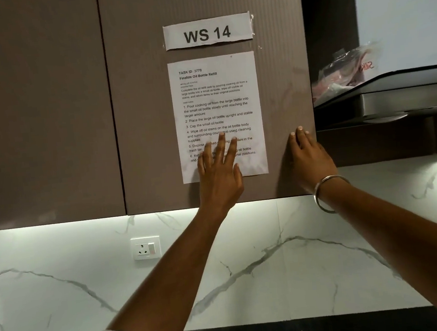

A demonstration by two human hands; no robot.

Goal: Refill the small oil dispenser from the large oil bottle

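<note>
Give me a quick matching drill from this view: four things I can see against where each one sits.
Things:
1. left hand
2. right hand
3. wall socket
4. plastic bag

Places:
A. on top of the range hood
B. flat on the lower part of the instruction sheet
C. on the marble backsplash below the cabinets
D. on the bare cabinet door, right of the sheet

Pairs: 1-B, 2-D, 3-C, 4-A

instruction sheet (pixel 217 112) lower lines hidden behind left hand (pixel 219 176), small header print illegible
</note>
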